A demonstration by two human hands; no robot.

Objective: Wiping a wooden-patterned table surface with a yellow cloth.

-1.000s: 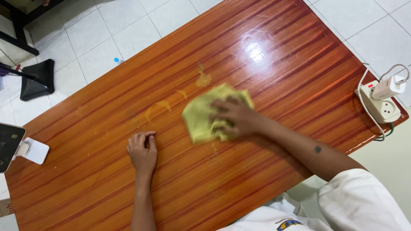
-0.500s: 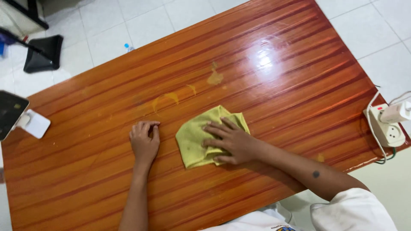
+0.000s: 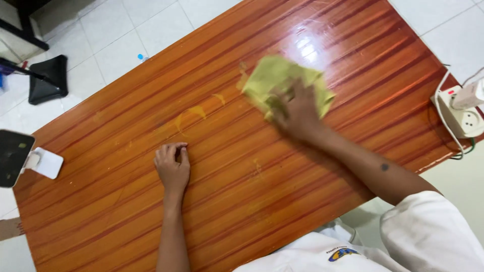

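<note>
1. On the far half of the wooden table [image 3: 312, 211] our right hand [image 3: 298, 112] presses a yellow-green cloth [image 3: 275, 75] flat against the glossy top; the fingers are spread over the cloth, pinning it under the palm rather than clenching it, though blur hides their tips.
2. Our left hand [image 3: 172, 166] rests on the table nearer to us, well apart from the cloth, its fingers loosely curled under and holding nothing.
3. The cloth sits just beside the bright glare on the wood and covers the spot at the right end of a trail of yellowish smears [image 3: 189, 117], which curve across the middle of the table between our two hands.
4. We judge the step in hand to be a wiping stroke at its far reach, with those smears not yet cleared.
5. The next move, as we read it, calls for drawing the cloth back leftward over the curved smears with steady downward pressure, keeping it flat.
6. At the right edge a white power strip [image 3: 461, 118] with a plugged-in charger lies well clear of the cloth.
</note>
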